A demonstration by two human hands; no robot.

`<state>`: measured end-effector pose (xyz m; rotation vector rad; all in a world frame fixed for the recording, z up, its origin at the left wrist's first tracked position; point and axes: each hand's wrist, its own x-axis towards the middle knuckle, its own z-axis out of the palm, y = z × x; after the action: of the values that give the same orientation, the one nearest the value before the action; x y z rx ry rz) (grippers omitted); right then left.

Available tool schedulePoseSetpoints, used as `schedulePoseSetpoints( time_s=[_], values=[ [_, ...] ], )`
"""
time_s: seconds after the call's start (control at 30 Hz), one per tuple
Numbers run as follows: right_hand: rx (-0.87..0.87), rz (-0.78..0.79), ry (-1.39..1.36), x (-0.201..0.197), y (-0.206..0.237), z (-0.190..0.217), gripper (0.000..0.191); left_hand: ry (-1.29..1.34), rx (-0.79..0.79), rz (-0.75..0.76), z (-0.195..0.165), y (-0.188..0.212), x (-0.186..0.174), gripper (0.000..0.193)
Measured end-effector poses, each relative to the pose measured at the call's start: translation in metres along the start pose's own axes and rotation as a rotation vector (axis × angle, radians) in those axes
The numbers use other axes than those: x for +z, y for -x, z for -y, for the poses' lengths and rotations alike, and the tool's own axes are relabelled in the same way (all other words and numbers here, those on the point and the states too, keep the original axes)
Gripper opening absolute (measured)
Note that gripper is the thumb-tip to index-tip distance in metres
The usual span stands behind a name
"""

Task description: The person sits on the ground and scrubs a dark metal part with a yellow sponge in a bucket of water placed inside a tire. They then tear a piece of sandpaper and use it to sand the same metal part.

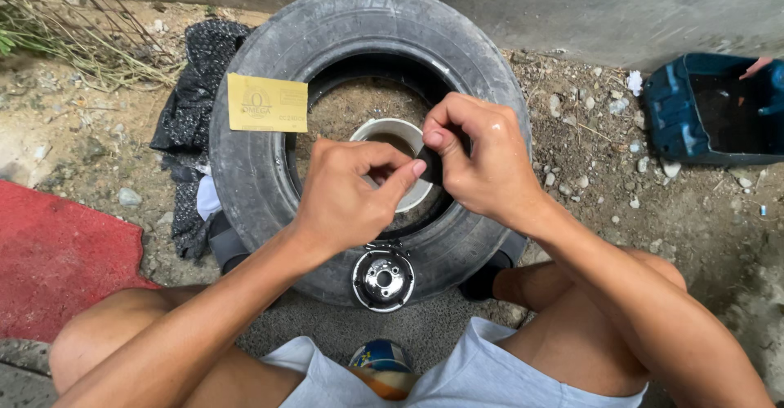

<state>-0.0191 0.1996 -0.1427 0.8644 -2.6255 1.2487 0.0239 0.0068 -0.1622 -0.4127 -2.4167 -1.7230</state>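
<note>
Worn tyre (pixel 269 130) flat on gravel, centre of scene; yellow card (pixel 267 103) on its far-left sidewall, white cup (pixel 412 134) inside the opening, shiny metal disc (pixel 383 279) at the near edge. Blue case (pixel 678 110) far right, red mat (pixel 57 253) near left. Left hand (pixel 343 200) and right hand (pixel 478 159) above the opening, both closed in fingertip pinches on a small black patch (pixel 428 165). Judged light, thin, pliable; best gripped at opposite edges.

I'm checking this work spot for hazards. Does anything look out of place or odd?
A yellow card lies loose on the tyre sidewall, and a dark cloth is pinned, crumpled, beneath the tyre's left side. Nothing looks spilled or broken.
</note>
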Motion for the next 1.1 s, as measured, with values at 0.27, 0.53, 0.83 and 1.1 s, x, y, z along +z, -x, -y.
schedulePoseSetpoints(
  time_s=[0.27, 0.53, 0.83, 1.1],
  values=[
    [-0.093, 0.248, 0.030, -0.010, 0.001, 0.013, 0.010, -0.107, 0.114, 0.144, 0.003, 0.001, -0.013, 0.013],
    [0.180, 0.174, -0.354, 0.005, 0.002, -0.016, 0.007, 0.156, -0.028, 0.237, 0.028, 0.004, -0.011, 0.032],
    [0.055, 0.153, -0.396, 0.006, 0.007, -0.010, 0.024, 0.951, -0.265, 0.290, 0.061, 0.006, 0.011, 0.030],
    [0.030, 0.365, -0.270, -0.012, 0.007, 0.009, 0.073, 0.851, -0.365, 0.190, 0.054, 0.002, 0.004, 0.032]
  ],
)
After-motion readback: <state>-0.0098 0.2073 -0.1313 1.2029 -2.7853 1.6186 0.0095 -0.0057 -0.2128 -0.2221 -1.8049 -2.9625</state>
